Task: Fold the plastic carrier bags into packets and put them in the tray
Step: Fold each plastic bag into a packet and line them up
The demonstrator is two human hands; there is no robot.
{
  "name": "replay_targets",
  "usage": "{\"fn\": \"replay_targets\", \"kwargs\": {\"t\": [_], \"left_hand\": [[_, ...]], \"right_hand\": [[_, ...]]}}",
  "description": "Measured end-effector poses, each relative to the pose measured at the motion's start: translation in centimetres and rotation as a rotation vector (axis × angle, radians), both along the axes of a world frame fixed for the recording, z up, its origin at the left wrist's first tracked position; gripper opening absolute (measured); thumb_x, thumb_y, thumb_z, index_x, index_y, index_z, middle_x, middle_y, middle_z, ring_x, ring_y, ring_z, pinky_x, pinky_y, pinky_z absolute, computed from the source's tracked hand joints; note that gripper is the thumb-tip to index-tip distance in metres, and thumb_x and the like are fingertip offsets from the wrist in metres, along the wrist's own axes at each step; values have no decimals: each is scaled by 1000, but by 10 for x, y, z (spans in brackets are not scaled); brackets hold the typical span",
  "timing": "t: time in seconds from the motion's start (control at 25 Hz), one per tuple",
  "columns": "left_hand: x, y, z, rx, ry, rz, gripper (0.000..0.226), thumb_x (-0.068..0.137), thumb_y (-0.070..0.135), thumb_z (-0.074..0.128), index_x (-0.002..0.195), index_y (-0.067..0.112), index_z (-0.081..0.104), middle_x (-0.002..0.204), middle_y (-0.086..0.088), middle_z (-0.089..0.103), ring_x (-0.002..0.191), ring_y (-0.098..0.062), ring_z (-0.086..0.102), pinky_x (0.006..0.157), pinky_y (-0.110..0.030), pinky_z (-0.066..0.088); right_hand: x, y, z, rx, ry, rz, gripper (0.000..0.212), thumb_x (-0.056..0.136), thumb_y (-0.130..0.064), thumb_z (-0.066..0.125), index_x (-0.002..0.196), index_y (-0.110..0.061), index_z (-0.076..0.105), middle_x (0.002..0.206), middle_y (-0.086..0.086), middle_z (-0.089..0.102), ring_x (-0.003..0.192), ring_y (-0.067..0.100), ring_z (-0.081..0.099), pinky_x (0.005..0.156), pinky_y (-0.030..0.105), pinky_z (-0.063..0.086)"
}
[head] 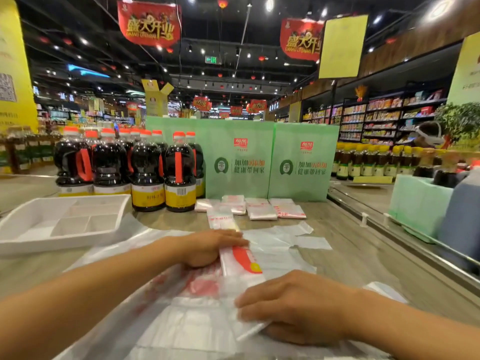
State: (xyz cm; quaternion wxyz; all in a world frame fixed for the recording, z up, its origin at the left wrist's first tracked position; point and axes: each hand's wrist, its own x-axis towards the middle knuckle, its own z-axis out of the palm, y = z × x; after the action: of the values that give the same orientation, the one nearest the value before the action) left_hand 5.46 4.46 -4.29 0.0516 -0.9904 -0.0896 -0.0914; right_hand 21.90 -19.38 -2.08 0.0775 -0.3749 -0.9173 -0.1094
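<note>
While the carrier bag [240, 266] lies half-folded on the surface [350, 255], its narrow folded strip runs lengthwise away from the person. The right hand [293, 305] presses the near end, fingers flat and pointing left. The left hand [210, 246] presses the far end, fingers straight and pointing right. Beyond, folded packets [261, 211] lie in a row, and the white tray [52, 242] sits to the left.

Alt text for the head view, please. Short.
Two bare hands work a clear, red-printed carrier bag on a shop counter: the left hand presses it flat, the right hand rests on its near part. A white divided tray sits at left; folded packets lie beyond, before sauce bottles and green bags.
</note>
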Motion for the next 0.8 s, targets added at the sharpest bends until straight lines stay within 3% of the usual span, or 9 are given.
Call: {"fn": "replay_targets", "kwargs": {"t": [0.08,0.16,0.24,0.4,0.48,0.52,0.6,0.8], "left_hand": [[-5,-3,6,6,25,76,46,100,17,56,146,14,55,156,-10,46,141,-20,45,120,-29,32],[-11,-1,14,-131,50,126,58,98,3,50,154,19,44,162,-8,35,148,-19,35,119,-16,19],[-20,-2,27,-186,49,213,64,99,5,49,157,29,37,167,-1,27,152,-19,27,119,-21,18],[-55,-31,53,-309,78,251,75,88,-6,49,155,29,41,165,6,29,152,-12,26,116,-21,19],[-81,-52,58,-420,99,275,65,94,9,53,153,33,42,163,13,31,148,-4,27,116,-21,18],[-93,-66,60,-509,97,286,58,98,28,55,154,36,39,163,16,29,146,-1,26,117,-22,17],[-110,-89,57,-598,150,301,72,95,68,48,158,40,28,165,20,18,149,-1,18,121,-26,12],[-102,-118,37,-414,328,380,82,96,76,32,160,43,-6,167,16,-15,155,-11,-15,124,-44,-12]], "right_hand": [[0,1,-3,-36,24,-28,38,100,-27,57,137,-23,63,146,-5,58,129,14,57,95,36,56],[-3,2,-3,-22,11,-53,38,101,-29,56,138,-24,62,147,-4,57,129,16,58,95,39,56],[-10,2,-4,-23,-12,-73,39,102,-30,56,140,-24,60,148,-4,56,129,17,58,96,39,55],[-9,-10,10,-36,-43,-151,59,100,-60,52,151,-30,46,157,-10,46,140,8,46,112,32,45],[1,-22,18,-104,-59,-253,71,94,-73,49,155,-37,38,162,-17,34,147,3,35,118,32,37],[6,-26,21,-153,-71,-313,74,93,-77,47,156,-41,33,164,-22,27,149,0,29,121,32,33],[12,-32,22,-249,-62,-422,73,93,-79,42,156,-49,24,164,-29,17,149,-4,22,123,31,26],[10,-18,18,-374,98,-529,76,91,-81,41,156,-56,10,164,-30,11,149,-1,20,125,37,22]]}}
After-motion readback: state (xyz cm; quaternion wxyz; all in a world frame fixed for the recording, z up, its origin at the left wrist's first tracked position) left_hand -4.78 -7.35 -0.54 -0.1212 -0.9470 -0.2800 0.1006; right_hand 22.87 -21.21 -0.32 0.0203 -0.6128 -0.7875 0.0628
